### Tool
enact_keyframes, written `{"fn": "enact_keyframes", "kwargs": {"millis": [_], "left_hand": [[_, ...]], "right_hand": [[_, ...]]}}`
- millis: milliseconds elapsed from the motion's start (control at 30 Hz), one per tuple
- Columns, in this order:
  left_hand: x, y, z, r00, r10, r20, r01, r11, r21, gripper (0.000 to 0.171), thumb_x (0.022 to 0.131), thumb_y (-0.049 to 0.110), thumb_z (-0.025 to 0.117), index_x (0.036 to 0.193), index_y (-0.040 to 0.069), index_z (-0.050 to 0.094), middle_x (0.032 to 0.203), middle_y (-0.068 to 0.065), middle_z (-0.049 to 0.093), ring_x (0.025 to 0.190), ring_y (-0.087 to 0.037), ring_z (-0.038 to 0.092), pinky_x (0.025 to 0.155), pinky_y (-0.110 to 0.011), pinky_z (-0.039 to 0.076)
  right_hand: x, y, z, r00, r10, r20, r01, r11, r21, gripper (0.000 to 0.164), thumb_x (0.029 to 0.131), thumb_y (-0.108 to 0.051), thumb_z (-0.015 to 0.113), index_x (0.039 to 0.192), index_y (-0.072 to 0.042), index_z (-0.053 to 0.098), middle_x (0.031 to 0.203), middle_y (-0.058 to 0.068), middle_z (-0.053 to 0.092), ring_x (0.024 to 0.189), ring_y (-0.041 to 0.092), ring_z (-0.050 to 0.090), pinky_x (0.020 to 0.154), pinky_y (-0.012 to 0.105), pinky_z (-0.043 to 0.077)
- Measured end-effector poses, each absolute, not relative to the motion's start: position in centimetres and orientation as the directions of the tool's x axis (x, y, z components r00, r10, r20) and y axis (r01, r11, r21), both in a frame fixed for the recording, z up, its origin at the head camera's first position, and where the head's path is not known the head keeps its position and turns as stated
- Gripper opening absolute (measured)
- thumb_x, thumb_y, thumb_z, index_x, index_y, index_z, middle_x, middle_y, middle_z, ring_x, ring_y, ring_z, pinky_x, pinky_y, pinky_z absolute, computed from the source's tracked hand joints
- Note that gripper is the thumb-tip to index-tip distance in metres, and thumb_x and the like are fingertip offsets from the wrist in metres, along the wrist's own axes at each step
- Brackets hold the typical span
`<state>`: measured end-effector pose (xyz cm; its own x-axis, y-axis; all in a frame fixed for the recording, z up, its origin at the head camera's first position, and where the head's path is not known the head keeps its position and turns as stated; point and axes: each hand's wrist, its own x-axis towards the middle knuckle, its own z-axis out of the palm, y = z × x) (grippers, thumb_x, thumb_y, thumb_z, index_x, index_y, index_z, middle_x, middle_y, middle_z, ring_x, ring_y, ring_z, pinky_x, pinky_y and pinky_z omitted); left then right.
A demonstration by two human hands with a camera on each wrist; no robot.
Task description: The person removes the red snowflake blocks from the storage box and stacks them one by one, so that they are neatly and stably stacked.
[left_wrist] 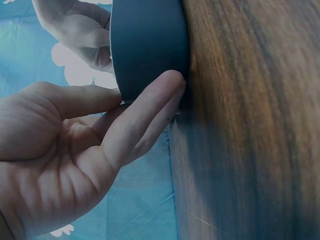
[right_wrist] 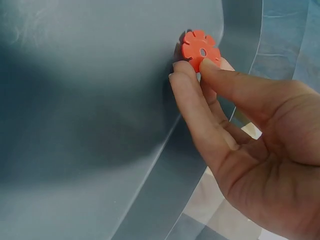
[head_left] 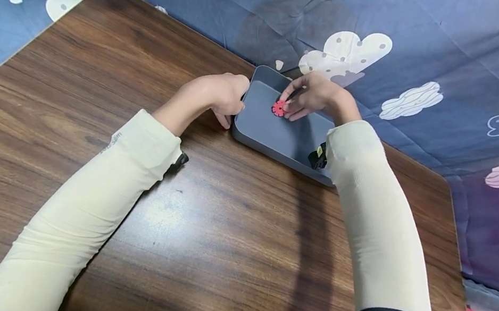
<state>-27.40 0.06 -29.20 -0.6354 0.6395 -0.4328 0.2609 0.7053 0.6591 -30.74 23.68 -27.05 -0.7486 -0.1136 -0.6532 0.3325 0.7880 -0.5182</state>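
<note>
A shallow grey tray [head_left: 262, 133] lies on the wooden table against the hanging cloth. My right hand [head_left: 316, 96] is over its inside, pinching a small red notched disc [head_left: 278, 108] between thumb and fingertips. In the right wrist view the disc [right_wrist: 195, 44] shows slots around its rim and a hole in the middle, held close over the tray floor. My left hand [head_left: 220, 94] grips the tray's left end. Seen from the left wrist, its thumb is at the rim and its fingers lie along the tray's outer wall [left_wrist: 150, 45].
Brown wooden table [head_left: 196, 255] spreads in front of the tray and to its left. A blue cloth [head_left: 262, 7] with cloud prints hangs right behind the table's far edge. My right forearm's sleeve [head_left: 363, 172] crosses the tray's right end.
</note>
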Motion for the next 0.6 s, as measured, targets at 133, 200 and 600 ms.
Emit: {"fn": "enact_keyframes", "kwargs": {"millis": [133,200,600], "left_hand": [[-27.4,0.0,-29.2,-0.636,0.639,-0.432,0.261,0.706,0.659,0.022,0.112,0.006,0.037,0.126,-0.005,0.051,0.123,-0.018,0.058,0.104,-0.026,0.08,0.089,-0.026,0.07],[-27.5,0.0,-29.2,-0.638,0.638,-0.431,0.265,0.708,0.655,0.022,0.112,0.006,0.037,0.125,-0.005,0.051,0.122,-0.017,0.058,0.102,-0.025,0.08,0.088,-0.025,0.07],[-27.4,0.1,-29.1,-0.633,0.639,-0.437,0.272,0.713,0.647,0.023,0.112,0.006,0.037,0.126,-0.005,0.051,0.13,-0.02,0.059,0.107,-0.026,0.08,0.092,-0.027,0.07]], "right_hand": [[-30.6,24.1,-27.0,-0.752,-0.143,-0.643,0.34,0.752,-0.565,0.029,0.101,0.012,0.063,0.13,0.011,0.059,0.09,0.006,0.075,0.081,0.016,0.077,0.088,0.034,0.073],[-30.6,24.4,-27.1,-0.753,-0.159,-0.638,0.345,0.73,-0.589,0.03,0.1,0.014,0.062,0.13,0.012,0.058,0.089,0.006,0.075,0.081,0.016,0.077,0.086,0.034,0.073],[-30.2,26.0,-26.4,-0.742,-0.175,-0.647,0.352,0.719,-0.599,0.028,0.103,0.013,0.057,0.13,0.01,0.058,0.091,0.007,0.074,0.085,0.016,0.077,0.084,0.036,0.074]]}}
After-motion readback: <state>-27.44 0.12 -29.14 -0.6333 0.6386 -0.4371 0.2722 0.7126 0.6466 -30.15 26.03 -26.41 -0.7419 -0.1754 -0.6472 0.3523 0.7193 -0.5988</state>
